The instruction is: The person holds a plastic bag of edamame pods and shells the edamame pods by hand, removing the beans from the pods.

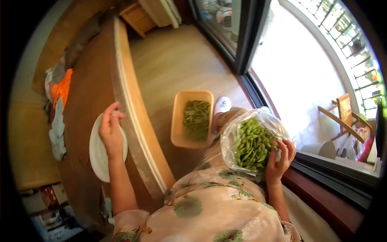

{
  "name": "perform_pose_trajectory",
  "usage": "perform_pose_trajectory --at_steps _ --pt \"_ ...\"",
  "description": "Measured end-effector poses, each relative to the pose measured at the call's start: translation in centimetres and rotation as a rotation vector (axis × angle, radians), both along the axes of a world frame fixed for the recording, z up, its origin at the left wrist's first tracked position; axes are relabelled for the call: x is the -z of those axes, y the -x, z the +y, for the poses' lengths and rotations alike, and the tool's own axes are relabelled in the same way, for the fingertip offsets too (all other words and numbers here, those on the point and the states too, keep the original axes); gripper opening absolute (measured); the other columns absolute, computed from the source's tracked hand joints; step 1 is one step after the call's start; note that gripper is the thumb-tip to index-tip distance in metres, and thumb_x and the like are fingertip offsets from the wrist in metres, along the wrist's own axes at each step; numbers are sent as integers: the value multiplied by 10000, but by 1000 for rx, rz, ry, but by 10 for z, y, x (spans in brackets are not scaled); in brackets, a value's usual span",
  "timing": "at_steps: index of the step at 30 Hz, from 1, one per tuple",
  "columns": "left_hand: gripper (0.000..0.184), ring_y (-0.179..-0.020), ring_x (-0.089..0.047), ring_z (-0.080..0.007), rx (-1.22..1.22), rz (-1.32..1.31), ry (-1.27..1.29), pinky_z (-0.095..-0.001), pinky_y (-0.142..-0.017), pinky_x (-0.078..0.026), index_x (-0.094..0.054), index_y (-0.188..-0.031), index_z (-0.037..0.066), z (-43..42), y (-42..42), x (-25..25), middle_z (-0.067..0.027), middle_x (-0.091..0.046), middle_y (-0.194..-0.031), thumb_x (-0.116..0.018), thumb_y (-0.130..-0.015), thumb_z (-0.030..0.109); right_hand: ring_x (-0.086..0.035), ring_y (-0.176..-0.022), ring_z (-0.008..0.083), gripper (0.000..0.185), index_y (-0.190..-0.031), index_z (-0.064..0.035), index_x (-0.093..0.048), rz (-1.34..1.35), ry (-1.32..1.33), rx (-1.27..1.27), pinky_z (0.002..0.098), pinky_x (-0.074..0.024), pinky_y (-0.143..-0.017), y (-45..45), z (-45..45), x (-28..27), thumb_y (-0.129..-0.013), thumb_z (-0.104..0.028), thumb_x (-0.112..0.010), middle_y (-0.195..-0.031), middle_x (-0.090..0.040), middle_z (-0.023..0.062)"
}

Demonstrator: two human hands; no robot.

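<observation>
A clear plastic bag (229,147) full of green soybean pods (254,145) rests open on my lap. My right hand (281,157) is at the bag's right side, fingers bent around its rim beside the pods; whether a pod is also between the fingers is hidden. Over a white slotted basket (96,155) on the brown surface hangs my left hand (111,129). Its fingers are loosely curved, the thumb a little apart from the index finger, with nothing visible between them. What lies in the basket under the hand is hidden.
A peach-coloured plastic bin (176,121) with green plant scraps (196,119) stands on the floor by my white shoe (222,105). The brown surface has a raised wooden edge (139,121); orange cloth (61,86) lies at its far side. A sliding door frame (258,94) runs along the right.
</observation>
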State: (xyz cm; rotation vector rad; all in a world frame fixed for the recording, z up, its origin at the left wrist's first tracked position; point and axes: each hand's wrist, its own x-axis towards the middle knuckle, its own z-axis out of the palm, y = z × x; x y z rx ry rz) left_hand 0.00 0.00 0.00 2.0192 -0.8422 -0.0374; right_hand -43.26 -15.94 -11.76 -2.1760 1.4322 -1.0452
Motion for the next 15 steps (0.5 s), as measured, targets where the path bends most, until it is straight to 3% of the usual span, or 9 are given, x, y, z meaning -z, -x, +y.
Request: perform_pose_trajectory --at_steps 2,3,5,6,8,9,12,15 --pt "226 -833 -582 -77 213 161 33 -218 -783 -458 -635 -1141 16 -45 30 11 -16 -644 -892 -519 -965 98 -410 -1262 372 349 -1092 -15 -610 12 76 51 458 -308 -1048 -12 10 6 -748 47 -618 -1254 -522 160" --pt "225 -815 -580 -74 345 410 62 -217 -769 -460 -636 -1135 17 -86 71 50 -11 -645 -884 -518 -965 103 -401 -1274 358 349 -1114 -13 -601 160 58 53 446 -304 -1059 25 -7 -21 -772 54 -598 -1277 -503 158" --pt "232 -864 -614 -90 541 501 -163 -238 -773 -485 -638 -1122 17 -130 76 83 -26 -674 -908 -526 -964 145 -382 -1298 329 348 -1157 -10 -582 145 -2 70 422 -295 -1080 8 -5 -11 -819 68 -557 -1323 -466 155" --pt "230 -875 -644 -137 637 561 -103 -271 -779 -492 -639 -1104 12 -151 75 116 -78 -693 -930 -533 -951 146 -366 -1312 326 332 -1176 -8 -573 142 -44 69 421 -284 -1090 -1 -1 -3 -851 48 -530 -1351 -440 155" --pt "244 -917 -655 -273 743 472 -257 -337 -818 -491 -646 -1091 17 -183 81 189 -181 -677 -997 -520 -915 130 -365 -1313 325 322 -1187 -4 -568 134 -75 91 418 -285 -1089 -3 3 -3 -871 32 -515 -1347 -443 156" --pt "264 -945 -649 -287 780 370 -366 -353 -836 -486 -646 -1096 16 -198 86 214 -189 -672 -1015 -495 -919 142 -365 -1313 325 317 -1192 -3 -565 133 -89 103 417 -286 -1088 -3 3 -2 -881 24 -507 -1345 -444 156" --pt "288 -932 -647 -291 737 581 -403 -370 -821 -488 -646 -1083 9 -215 96 333 -180 -678 -1014 -479 -928 185 -367 -1310 320 313 -1210 5 -550 116 -131 125 408 -289 -1088 -1 5 1 -904 2 -485 -1363 -429 168" --pt "335 -914 -638 -292 485 1047 -595 -386 -802 -488 -647 -1072 15 -222 101 365 -164 -673 -1006 -469 -937 265 -376 -1302 318 313 -1212 19 -543 123 -170 145 412 -298 -1083 -5 7 5 -911 -16 -465 -1374 -417 181"
